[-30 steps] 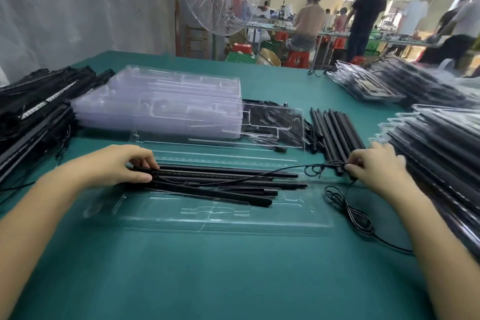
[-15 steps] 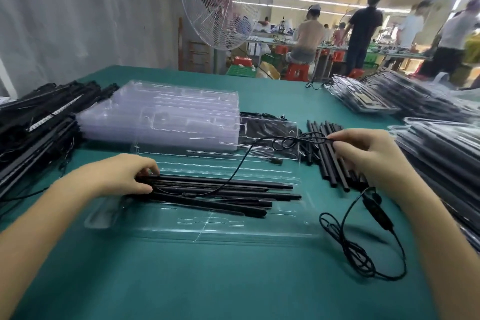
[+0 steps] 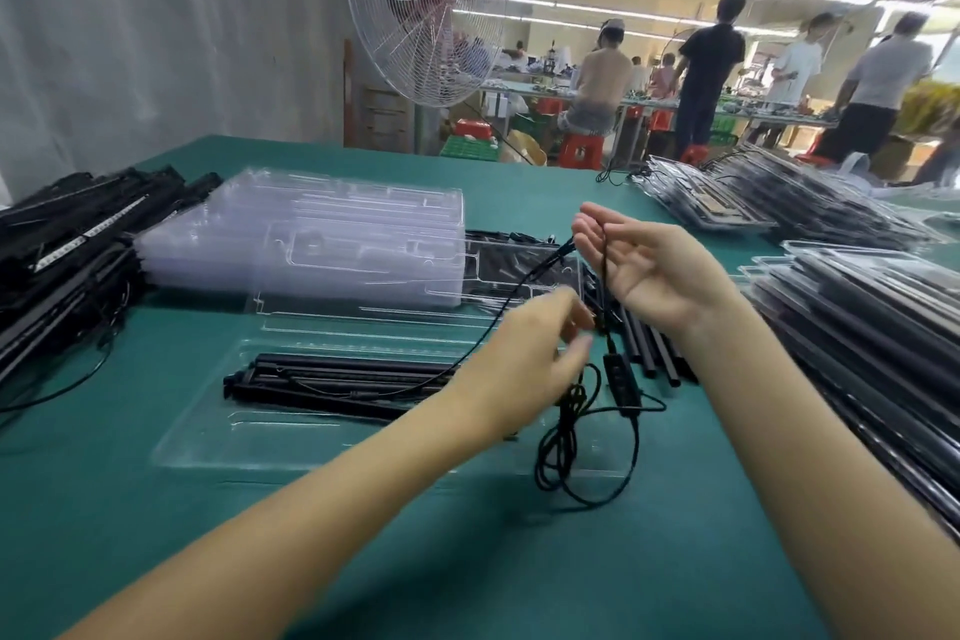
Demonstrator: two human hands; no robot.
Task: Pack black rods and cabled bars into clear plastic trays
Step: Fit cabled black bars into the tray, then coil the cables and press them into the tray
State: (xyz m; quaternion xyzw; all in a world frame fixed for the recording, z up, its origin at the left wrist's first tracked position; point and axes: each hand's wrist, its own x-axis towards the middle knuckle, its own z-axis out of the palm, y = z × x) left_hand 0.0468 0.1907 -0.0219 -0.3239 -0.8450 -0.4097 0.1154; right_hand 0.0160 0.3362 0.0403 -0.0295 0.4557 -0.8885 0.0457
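From the head view, the open clear plastic tray point(image 3: 208, 452) lies on the green worktop point(image 3: 467, 561) in front of me. A bundle of long black cabled bars point(image 3: 337, 379) lies in it along its length.

A thin black cable point(image 3: 524, 282) rises from those bars to my right hand point(image 3: 639, 270), which is raised above the tray's right end. Its palm faces me and its fingers are loosely spread, with the cable draped over them rather than squeezed.

From there the cable drops to a small black inline switch box point(image 3: 621, 379) and a loose coil point(image 3: 561, 457) on the tray's right end.

My left hand point(image 3: 540, 353) reaches towards the hanging cable with fingers half curled. It is blurred, so I cannot tell whether it has hold of anything.

Short loose black rods point(image 3: 649, 353) lie just beyond the tray, and a stack of empty clear trays point(image 3: 311, 244) sits behind it.

I judge the step to be gathering the slack lead. Next I would wind it into neat loops, keeping it untangled and not tugging the bars out, then tuck it into the tray.
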